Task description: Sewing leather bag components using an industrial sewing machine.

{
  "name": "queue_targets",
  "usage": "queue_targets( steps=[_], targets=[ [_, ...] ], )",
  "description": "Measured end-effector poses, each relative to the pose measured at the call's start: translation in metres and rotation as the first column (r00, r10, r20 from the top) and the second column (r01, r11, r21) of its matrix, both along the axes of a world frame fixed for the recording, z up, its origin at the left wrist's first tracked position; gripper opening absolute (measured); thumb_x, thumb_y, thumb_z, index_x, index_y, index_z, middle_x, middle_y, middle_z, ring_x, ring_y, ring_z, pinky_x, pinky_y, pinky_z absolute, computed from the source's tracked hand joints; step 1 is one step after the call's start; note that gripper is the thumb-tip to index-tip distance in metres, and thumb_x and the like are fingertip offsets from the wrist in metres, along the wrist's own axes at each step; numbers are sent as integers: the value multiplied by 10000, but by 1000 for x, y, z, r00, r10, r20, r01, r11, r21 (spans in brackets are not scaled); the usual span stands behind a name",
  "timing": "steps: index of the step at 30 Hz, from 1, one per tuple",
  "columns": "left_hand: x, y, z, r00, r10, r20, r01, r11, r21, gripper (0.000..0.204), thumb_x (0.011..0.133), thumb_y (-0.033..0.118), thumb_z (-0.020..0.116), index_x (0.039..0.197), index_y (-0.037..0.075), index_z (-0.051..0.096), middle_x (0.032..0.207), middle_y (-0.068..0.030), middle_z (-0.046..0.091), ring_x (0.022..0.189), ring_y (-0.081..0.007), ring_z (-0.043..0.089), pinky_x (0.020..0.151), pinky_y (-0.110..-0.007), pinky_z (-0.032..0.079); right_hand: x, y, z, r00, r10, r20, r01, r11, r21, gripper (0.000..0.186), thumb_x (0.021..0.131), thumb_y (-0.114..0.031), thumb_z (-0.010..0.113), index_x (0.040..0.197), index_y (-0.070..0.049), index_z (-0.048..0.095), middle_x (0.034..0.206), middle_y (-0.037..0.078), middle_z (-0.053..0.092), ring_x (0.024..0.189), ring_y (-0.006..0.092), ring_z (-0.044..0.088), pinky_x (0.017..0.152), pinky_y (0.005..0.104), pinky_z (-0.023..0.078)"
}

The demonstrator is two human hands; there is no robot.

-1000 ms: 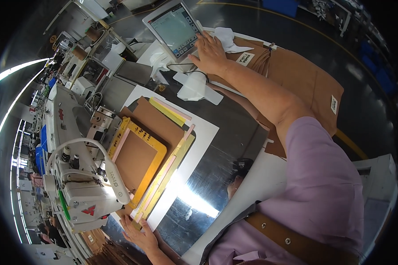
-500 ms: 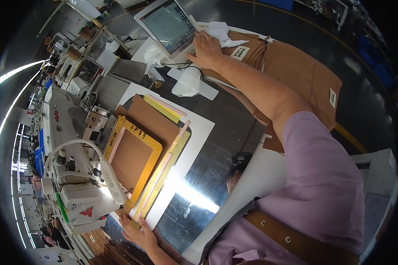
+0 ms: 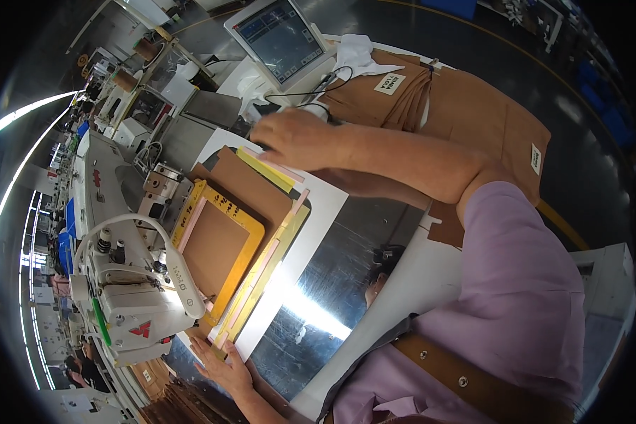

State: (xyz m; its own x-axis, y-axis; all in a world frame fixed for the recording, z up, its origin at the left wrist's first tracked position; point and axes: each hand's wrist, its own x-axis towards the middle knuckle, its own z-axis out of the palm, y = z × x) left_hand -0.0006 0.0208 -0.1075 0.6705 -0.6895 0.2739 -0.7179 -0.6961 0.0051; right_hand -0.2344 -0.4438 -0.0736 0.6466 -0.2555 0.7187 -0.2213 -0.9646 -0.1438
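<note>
My left hand (image 3: 222,369) lies with its fingers extended at the near end of a yellow-edged sewing template, touching its edge. A yellow frame (image 3: 242,261) with handwritten marks sits on the template, around a brown panel (image 3: 208,251) under the sewing machine head (image 3: 145,321). My right hand (image 3: 290,138) is over the far end of the template, near a yellow strip (image 3: 265,168); motion blurs it and its fingers are partly hidden. Whether it holds anything does not show. Pink strips (image 3: 251,279) run along the template's side.
A touch screen (image 3: 279,42) stands at the back beside a white cloth (image 3: 360,56). Stacked brown panels (image 3: 487,127) with pale labels lie at the right. A white sheet (image 3: 318,205) lies on the shiny metal table (image 3: 318,283). More brown pieces (image 3: 184,406) are at the lower left.
My right hand has left the touch screen and moved toward me and left, over the template's far end. My left hand stays nearly in place at the near end.
</note>
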Motion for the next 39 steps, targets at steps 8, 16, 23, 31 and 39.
queue_targets(
  steps=[8, 16, 23, 31, 39],
  targets=[
    [-3, -6, 8, 995, -63, -77, 64, 998, 13, 734, 1029, 500, 479, 1559, 4, 369, 1629, -188, 361, 1529, -330, 297, 1237, -566, 116, 2, 76, -31, 878, 223, -424, -185, 974, 131, 529, 1019, -495, 518, 1180, -14, 666, 1220, 185, 667, 1268, 321, 573, 1053, 461, 440],
    [-6, -1, 9, 996, -65, -58, 65, 998, -3, 696, 1014, 481, 519, 1518, 7, 444, 1575, -185, 448, 1490, -328, 370, 1230, -564, 140, -2, 73, -29, 807, 225, -546, -177, 974, 140, 672, 1026, -520, 490, 1454, -1, 501, 1520, 197, 494, 1486, 295, 380, 1230, 495, 247],
    [-9, -14, 17, 981, -182, 75, 194, 957, -218, 576, 896, 345, 701, 1375, 53, 569, 1353, -200, 570, 1264, -382, 533, 1092, -489, 341, -21, 74, -28, 876, 206, -436, -156, 976, 149, 644, 1011, -459, 559, 1461, -4, 492, 1558, 173, 451, 1483, 287, 381, 1235, 455, 269],
    [-2, -11, 8, 982, -189, 10, 188, 969, -162, 636, 938, 426, 655, 1439, 54, 531, 1426, -182, 534, 1337, -367, 491, 1137, -500, 281, -23, 70, -24, 796, 105, -597, -109, 994, 29, 683, 1033, -533, 485, 1525, -62, 439, 1618, 106, 384, 1529, 219, 297, 1258, 465, 235],
    [-10, -9, 19, 985, -161, 64, 171, 957, -235, 626, 924, 433, 679, 1383, 29, 543, 1500, -198, 484, 1380, -374, 453, 1150, -520, 263, -29, 73, -20, 822, 154, -549, -168, 985, 24, 647, 1009, -459, 573, 1517, -76, 451, 1608, 99, 402, 1522, 244, 314, 1246, 520, 233]
  ],
)
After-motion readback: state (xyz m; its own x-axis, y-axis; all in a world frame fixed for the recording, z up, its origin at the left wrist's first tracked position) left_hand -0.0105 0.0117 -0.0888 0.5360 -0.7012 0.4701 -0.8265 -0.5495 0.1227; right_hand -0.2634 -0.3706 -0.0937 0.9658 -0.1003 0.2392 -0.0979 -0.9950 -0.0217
